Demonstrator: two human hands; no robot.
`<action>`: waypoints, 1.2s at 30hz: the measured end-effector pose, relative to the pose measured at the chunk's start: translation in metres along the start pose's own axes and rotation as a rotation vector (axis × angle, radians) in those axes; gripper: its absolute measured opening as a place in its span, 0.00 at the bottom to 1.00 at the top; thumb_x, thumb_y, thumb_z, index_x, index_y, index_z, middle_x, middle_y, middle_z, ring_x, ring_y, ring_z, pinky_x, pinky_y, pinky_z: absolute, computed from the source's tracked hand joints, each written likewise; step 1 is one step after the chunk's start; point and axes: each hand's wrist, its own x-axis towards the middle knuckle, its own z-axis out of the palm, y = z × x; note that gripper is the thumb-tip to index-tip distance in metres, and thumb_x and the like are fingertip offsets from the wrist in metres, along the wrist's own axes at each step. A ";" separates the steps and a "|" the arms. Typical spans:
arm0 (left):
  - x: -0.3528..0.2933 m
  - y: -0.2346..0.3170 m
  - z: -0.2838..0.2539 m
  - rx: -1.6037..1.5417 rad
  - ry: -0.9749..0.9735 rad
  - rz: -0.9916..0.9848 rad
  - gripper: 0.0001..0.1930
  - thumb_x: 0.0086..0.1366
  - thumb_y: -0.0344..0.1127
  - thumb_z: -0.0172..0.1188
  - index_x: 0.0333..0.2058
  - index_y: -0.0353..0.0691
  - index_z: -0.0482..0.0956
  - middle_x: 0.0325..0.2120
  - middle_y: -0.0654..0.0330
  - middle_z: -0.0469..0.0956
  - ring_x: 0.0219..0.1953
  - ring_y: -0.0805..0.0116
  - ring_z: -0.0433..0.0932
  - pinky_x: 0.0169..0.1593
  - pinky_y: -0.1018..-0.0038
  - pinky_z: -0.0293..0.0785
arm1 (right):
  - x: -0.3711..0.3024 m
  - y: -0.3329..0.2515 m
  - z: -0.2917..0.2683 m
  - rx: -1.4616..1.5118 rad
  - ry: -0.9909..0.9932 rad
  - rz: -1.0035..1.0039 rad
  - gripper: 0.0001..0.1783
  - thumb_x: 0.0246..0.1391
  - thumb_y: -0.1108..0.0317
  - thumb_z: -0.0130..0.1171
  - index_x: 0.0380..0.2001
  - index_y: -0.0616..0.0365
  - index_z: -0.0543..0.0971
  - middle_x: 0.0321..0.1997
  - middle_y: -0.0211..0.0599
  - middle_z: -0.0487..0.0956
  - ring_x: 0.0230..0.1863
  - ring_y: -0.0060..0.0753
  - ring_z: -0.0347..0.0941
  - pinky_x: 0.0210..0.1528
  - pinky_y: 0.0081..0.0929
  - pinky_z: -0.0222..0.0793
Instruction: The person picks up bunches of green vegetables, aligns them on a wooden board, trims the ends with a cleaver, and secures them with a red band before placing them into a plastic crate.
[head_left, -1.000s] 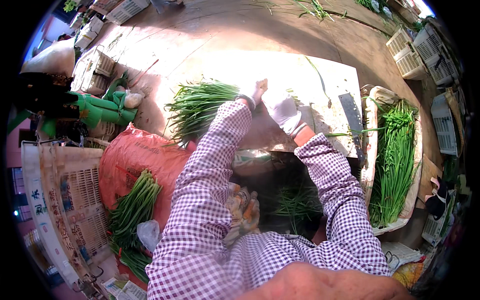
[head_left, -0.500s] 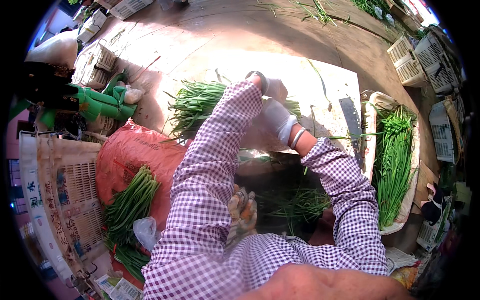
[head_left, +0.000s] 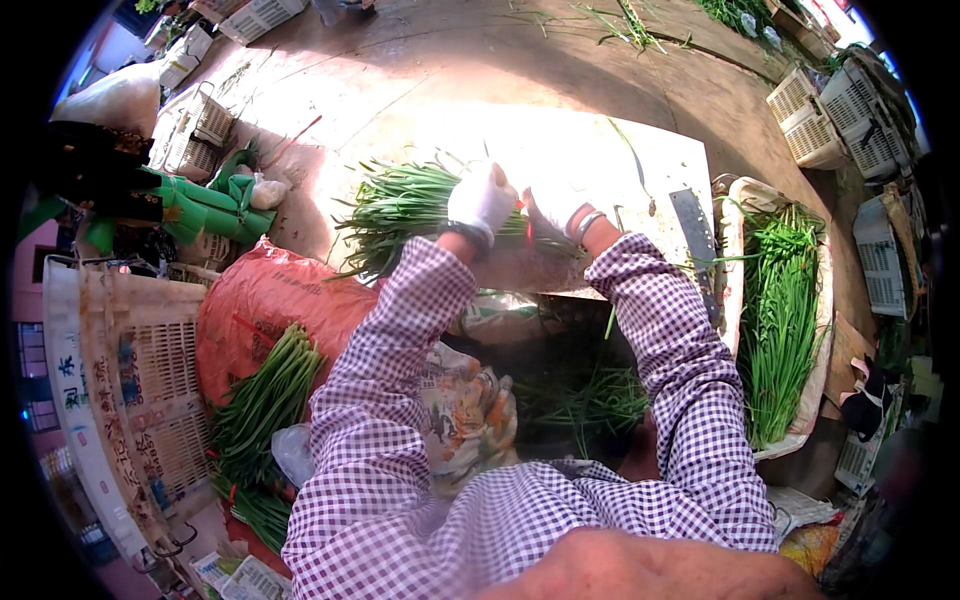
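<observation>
A bundle of long green chives [head_left: 398, 207] lies across a pale board [head_left: 672, 160] in front of me. White gloves cover both hands. My left hand [head_left: 482, 200] is closed above the bundle, its fingertips pinching a thin red tie [head_left: 528, 228]. Just to its right, my right hand [head_left: 556, 210] is also closed, fingers at the same red tie. A strip of the tie hangs down between the hands over the bundle. Glare and the gloves hide the stalks beneath. A broad dark blade [head_left: 690, 235] rests at the board's right side.
To the right stands a lined basket [head_left: 733, 300] of loose chives [head_left: 785, 330]. At left, tied chives [head_left: 268, 395] lie on a red plastic sack [head_left: 250, 290] beside a white crate [head_left: 160, 390]. More crates [head_left: 808, 118] stand at the far right. Green cuttings [head_left: 590, 405] lie below the board.
My hands have come apart from their overlapped position; the left has moved left, with its elbow swinging outward. The red tie now shows between them.
</observation>
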 end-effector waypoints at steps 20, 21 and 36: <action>-0.051 0.028 0.025 0.170 -0.102 0.120 0.13 0.61 0.44 0.52 0.27 0.41 0.79 0.20 0.51 0.79 0.24 0.53 0.80 0.29 0.62 0.75 | -0.001 0.022 0.030 0.322 0.178 0.262 0.13 0.50 0.60 0.55 0.31 0.58 0.82 0.26 0.45 0.80 0.26 0.38 0.76 0.31 0.34 0.71; -0.053 0.030 0.026 0.154 -0.078 0.154 0.13 0.61 0.43 0.52 0.27 0.41 0.79 0.20 0.51 0.79 0.23 0.53 0.79 0.28 0.62 0.75 | -0.002 0.022 0.030 0.355 0.163 0.255 0.13 0.50 0.60 0.56 0.31 0.58 0.82 0.26 0.45 0.80 0.26 0.39 0.77 0.31 0.34 0.71; -0.054 -0.007 0.043 0.179 -0.069 0.451 0.09 0.65 0.36 0.46 0.36 0.41 0.74 0.17 0.54 0.76 0.19 0.53 0.77 0.23 0.62 0.73 | -0.024 0.007 0.020 0.457 0.293 0.189 0.11 0.45 0.60 0.62 0.29 0.55 0.82 0.26 0.43 0.80 0.28 0.41 0.77 0.32 0.34 0.71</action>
